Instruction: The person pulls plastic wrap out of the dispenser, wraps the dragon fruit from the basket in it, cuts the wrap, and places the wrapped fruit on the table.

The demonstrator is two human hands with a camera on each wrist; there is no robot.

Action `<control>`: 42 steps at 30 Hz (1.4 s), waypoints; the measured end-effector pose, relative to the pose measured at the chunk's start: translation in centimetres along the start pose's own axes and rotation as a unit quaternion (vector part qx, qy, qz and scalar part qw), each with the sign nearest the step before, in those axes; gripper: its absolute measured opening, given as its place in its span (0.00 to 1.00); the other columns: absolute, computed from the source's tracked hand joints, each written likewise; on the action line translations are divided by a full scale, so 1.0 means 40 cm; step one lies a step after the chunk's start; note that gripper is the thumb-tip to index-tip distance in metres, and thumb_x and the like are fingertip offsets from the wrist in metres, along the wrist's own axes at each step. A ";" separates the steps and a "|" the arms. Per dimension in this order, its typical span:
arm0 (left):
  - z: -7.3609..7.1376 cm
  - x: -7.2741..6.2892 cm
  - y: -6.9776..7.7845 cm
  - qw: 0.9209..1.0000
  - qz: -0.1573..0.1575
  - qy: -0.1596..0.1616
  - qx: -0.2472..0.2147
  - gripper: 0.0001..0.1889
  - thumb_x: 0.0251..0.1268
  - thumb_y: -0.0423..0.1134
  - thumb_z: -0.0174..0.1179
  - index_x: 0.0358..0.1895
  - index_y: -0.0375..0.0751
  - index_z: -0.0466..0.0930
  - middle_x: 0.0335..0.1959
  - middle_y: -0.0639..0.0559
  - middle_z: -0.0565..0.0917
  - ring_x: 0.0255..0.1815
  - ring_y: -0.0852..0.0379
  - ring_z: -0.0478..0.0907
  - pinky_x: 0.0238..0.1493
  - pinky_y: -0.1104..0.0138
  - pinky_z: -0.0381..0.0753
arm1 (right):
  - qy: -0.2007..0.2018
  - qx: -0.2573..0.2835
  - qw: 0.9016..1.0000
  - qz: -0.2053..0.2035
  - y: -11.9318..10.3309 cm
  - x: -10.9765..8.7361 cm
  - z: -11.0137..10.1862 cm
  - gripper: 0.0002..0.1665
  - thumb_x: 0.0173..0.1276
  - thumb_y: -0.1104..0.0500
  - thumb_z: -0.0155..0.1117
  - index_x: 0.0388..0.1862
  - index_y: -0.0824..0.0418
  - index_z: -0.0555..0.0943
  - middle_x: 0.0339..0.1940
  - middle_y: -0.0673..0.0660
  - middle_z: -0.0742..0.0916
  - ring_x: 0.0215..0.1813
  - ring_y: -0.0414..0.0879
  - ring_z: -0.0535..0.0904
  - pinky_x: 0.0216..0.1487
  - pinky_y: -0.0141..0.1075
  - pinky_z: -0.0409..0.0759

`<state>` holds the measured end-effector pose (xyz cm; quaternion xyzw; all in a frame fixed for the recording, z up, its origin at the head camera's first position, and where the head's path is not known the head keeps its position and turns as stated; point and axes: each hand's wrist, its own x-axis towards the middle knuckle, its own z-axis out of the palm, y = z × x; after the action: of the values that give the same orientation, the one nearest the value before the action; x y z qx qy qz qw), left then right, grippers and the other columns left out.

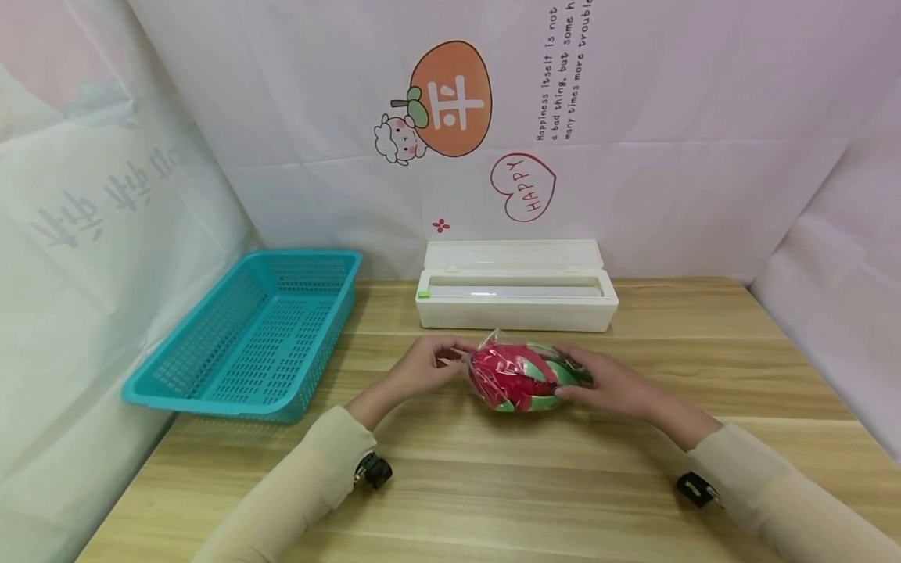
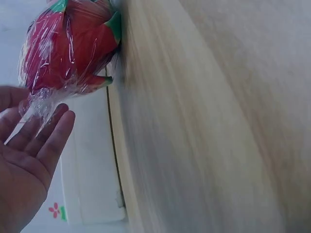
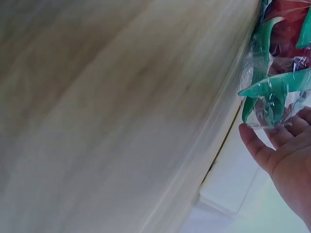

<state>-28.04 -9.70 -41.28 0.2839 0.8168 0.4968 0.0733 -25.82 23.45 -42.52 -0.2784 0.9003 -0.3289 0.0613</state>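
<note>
Wrapping looks nearly done: we cup the film-covered dragon fruit (image 1: 524, 377) at table centre, left hand (image 1: 429, 366) spread at nine o'clock touching the loose film tail (image 2: 41, 104), right hand (image 1: 608, 385) seemingly curled around it at three o'clock.

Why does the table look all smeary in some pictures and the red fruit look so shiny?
In both wrist views the wooden table is streaked with blur, while the head view shows it sharp. The shine is light glinting off the clear wrap around the dragon fruit, seen as white streaks in the left wrist view. The head view also bends the walls outward at its edges.
</note>
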 end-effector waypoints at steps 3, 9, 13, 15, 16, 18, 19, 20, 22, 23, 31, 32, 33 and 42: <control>-0.004 -0.005 -0.002 0.999 0.013 -0.024 0.023 0.21 0.59 0.26 0.65 0.57 0.36 0.78 0.52 0.45 0.82 0.47 0.52 0.81 0.45 0.68 0.82 | -0.001 -0.020 1.000 -0.005 0.005 -0.007 -0.006 0.53 0.57 0.41 0.73 0.74 0.63 0.62 0.67 0.65 0.74 0.65 0.61 0.70 0.61 0.57 0.71; 0.000 -0.004 -0.021 0.999 0.016 -0.003 0.045 0.20 0.58 0.26 0.66 0.55 0.38 0.80 0.48 0.48 0.84 0.43 0.58 0.81 0.44 0.70 0.81 | -0.006 -0.063 0.998 -0.023 0.020 -0.015 -0.012 0.54 0.54 0.50 0.78 0.74 0.64 0.61 0.66 0.65 0.75 0.64 0.60 0.72 0.60 0.55 0.72; 0.001 -0.005 -0.023 0.999 0.015 0.017 0.040 0.13 0.61 0.30 0.65 0.49 0.40 0.84 0.43 0.52 0.86 0.39 0.60 0.82 0.41 0.69 0.82 | -0.010 -0.087 0.996 -0.032 0.022 -0.018 -0.013 0.53 0.55 0.51 0.77 0.74 0.66 0.61 0.64 0.67 0.76 0.61 0.59 0.74 0.57 0.53 0.75; 0.000 -0.004 -0.021 0.999 0.011 0.021 0.034 0.10 0.62 0.32 0.65 0.47 0.41 0.86 0.41 0.53 0.87 0.37 0.60 0.82 0.40 0.65 0.83 | -0.012 -0.088 0.995 -0.037 0.022 -0.019 -0.013 0.52 0.56 0.52 0.76 0.74 0.67 0.61 0.61 0.68 0.78 0.58 0.58 0.77 0.56 0.52 0.77; 0.000 -0.003 -0.020 0.999 0.007 0.022 0.032 0.09 0.62 0.32 0.65 0.45 0.41 0.86 0.41 0.53 0.87 0.37 0.60 0.82 0.39 0.63 0.84 | -0.013 -0.089 0.995 -0.039 0.022 -0.020 -0.013 0.52 0.56 0.52 0.76 0.73 0.68 0.61 0.60 0.68 0.79 0.57 0.57 0.78 0.54 0.52 0.78; 0.000 0.000 -0.018 0.999 -0.002 0.022 0.025 0.08 0.63 0.33 0.64 0.44 0.41 0.87 0.40 0.53 0.87 0.36 0.60 0.82 0.40 0.60 0.84 | -0.014 -0.091 0.995 -0.045 0.021 -0.021 -0.012 0.50 0.57 0.52 0.75 0.72 0.69 0.63 0.58 0.68 0.80 0.55 0.55 0.79 0.53 0.50 0.79; 0.000 0.001 -0.017 0.999 -0.006 0.022 0.024 0.07 0.63 0.33 0.64 0.43 0.40 0.87 0.40 0.52 0.87 0.36 0.60 0.83 0.40 0.58 0.84 | -0.015 -0.094 0.994 -0.049 0.021 -0.021 -0.012 0.49 0.57 0.52 0.75 0.72 0.69 0.64 0.58 0.67 0.81 0.54 0.54 0.80 0.52 0.50 0.79; 0.000 0.003 -0.016 0.999 -0.009 0.023 0.023 0.07 0.63 0.32 0.64 0.43 0.39 0.87 0.39 0.51 0.87 0.35 0.60 0.83 0.40 0.57 0.84 | -0.015 -0.095 0.994 -0.054 0.022 -0.021 -0.011 0.48 0.58 0.53 0.75 0.71 0.70 0.65 0.57 0.67 0.81 0.54 0.54 0.80 0.52 0.49 0.80; 0.000 0.006 -0.015 0.999 -0.012 0.024 0.021 0.07 0.62 0.32 0.64 0.42 0.38 0.87 0.39 0.50 0.88 0.35 0.60 0.83 0.40 0.56 0.84 | -0.015 -0.098 0.993 -0.061 0.021 -0.021 -0.010 0.45 0.58 0.53 0.74 0.70 0.70 0.67 0.57 0.65 0.82 0.55 0.54 0.80 0.52 0.48 0.80; 0.000 0.007 -0.014 0.999 -0.012 0.025 0.020 0.07 0.62 0.31 0.64 0.41 0.37 0.87 0.38 0.49 0.88 0.35 0.60 0.84 0.40 0.56 0.84 | -0.015 -0.099 0.993 -0.064 0.021 -0.020 -0.009 0.44 0.59 0.53 0.74 0.69 0.70 0.67 0.57 0.65 0.82 0.55 0.54 0.80 0.52 0.48 0.80; 0.001 0.011 -0.012 1.000 -0.011 0.026 0.006 0.04 0.61 0.30 0.65 0.37 0.35 0.87 0.31 0.50 0.87 0.30 0.57 0.84 0.38 0.54 0.84 | -0.015 -0.109 0.992 -0.056 0.022 -0.020 -0.007 0.43 0.60 0.52 0.72 0.69 0.69 0.68 0.59 0.63 0.81 0.57 0.53 0.80 0.53 0.46 0.79; 0.001 0.011 -0.013 1.000 -0.015 0.026 0.002 0.04 0.61 0.30 0.65 0.37 0.35 0.87 0.31 0.50 0.87 0.31 0.57 0.83 0.38 0.54 0.84 | -0.015 -0.109 0.992 -0.055 0.023 -0.019 -0.006 0.43 0.60 0.52 0.72 0.69 0.69 0.68 0.59 0.63 0.81 0.57 0.54 0.79 0.53 0.46 0.79; 0.001 0.011 -0.014 0.999 -0.019 0.026 -0.002 0.04 0.61 0.30 0.65 0.37 0.36 0.87 0.31 0.51 0.87 0.31 0.57 0.83 0.38 0.55 0.84 | -0.014 -0.109 0.993 -0.053 0.023 -0.019 -0.006 0.43 0.60 0.52 0.73 0.69 0.69 0.68 0.59 0.64 0.81 0.57 0.54 0.79 0.54 0.46 0.79; -0.004 0.006 -0.027 0.999 -0.031 0.014 -0.040 0.06 0.63 0.31 0.64 0.41 0.32 0.83 0.34 0.48 0.83 0.33 0.51 0.80 0.36 0.60 0.84 | -0.015 -0.094 0.995 -0.020 0.018 -0.020 -0.005 0.45 0.59 0.52 0.74 0.69 0.70 0.66 0.61 0.68 0.78 0.61 0.61 0.75 0.58 0.53 0.75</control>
<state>-28.73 -10.08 -42.07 0.2486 0.8053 0.5309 0.0884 -25.52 24.46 -42.86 -0.3061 0.9203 -0.2401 0.0417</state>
